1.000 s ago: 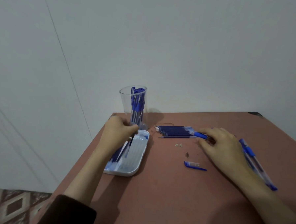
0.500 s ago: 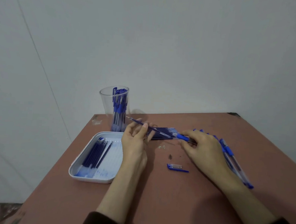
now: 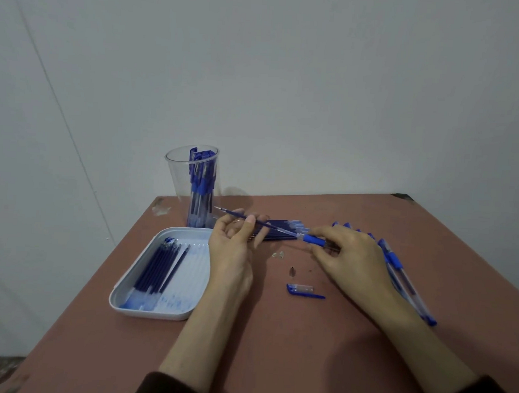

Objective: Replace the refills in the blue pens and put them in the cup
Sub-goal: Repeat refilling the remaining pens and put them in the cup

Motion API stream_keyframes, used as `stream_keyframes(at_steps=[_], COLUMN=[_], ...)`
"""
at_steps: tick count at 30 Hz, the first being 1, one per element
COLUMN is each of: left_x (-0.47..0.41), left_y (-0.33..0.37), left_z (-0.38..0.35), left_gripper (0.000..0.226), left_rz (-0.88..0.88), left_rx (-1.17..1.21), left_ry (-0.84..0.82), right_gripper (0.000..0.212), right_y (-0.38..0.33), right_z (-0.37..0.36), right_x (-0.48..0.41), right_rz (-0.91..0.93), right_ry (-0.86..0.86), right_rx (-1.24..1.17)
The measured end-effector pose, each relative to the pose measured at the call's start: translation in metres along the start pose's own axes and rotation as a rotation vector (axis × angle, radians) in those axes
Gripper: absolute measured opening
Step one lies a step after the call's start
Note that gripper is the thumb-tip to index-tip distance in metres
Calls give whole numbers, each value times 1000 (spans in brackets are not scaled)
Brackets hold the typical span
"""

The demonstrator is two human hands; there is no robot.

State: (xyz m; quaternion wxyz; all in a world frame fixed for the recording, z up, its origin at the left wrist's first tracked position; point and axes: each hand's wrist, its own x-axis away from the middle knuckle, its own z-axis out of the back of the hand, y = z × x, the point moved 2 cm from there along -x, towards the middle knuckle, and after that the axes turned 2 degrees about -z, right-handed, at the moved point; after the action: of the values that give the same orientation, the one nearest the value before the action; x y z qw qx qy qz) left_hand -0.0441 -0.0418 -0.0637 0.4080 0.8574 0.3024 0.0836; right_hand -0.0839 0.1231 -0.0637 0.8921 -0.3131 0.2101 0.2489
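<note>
1. Head view, hands: the left hand (image 3: pixel 234 252) pinches a thin dark-blue refill (image 3: pixel 260 223) between thumb and fingertips. The right hand (image 3: pixel 351 258) grips the pen barrel (image 3: pixel 314 240) by its blue sleeve, and the refill's far end meets the barrel's mouth.
2. Back-left on the table (image 3: pixel 274 347) stands the clear cup (image 3: pixel 178 180), upright, with several blue pens (image 3: pixel 200 187) inside.
3. Just in front of it, the white tray (image 3: pixel 144 307) holds a row of dark refills (image 3: pixel 155 266).
4. Behind the hands, loose refills (image 3: pixel 283 227) lie side by side; loose pens (image 3: pixel 398 272) lie right of the right hand.
5. Between the forearms lie 1 blue cap (image 3: pixel 303 291) and 1 small metal tip (image 3: pixel 292 270).
</note>
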Motion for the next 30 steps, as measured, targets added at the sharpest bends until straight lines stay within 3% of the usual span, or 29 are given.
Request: stream_keyframes(at_steps=[9, 16, 18, 22, 26, 30], left_x=[2, 10, 11, 15, 7, 7], left_y=[0, -6, -4, -7, -8, -6], left_z=[-1, -7, -9, -8, 4, 5], left_gripper=[16, 12, 13, 20, 14, 19], left_rz=[-4, 47, 61, 148, -1, -29], left_rx=[-6, -109, -220, -414, -1092, -1297], left_ry=[-13, -160, -248, -347, -569, -666], right_gripper=[19, 16, 15, 8, 10, 12], right_y=[-1, -4, -3, 1, 3, 2], right_z=[2, -1, -1, 3, 10, 14], right_x=[1, 1, 0, -5, -8, -7], right_rz=[28, 66, 36, -128, -302, -351], right_ry=[13, 25, 57, 88, 76, 44], right_rx=[2, -34, -101, -454, -804, -943])
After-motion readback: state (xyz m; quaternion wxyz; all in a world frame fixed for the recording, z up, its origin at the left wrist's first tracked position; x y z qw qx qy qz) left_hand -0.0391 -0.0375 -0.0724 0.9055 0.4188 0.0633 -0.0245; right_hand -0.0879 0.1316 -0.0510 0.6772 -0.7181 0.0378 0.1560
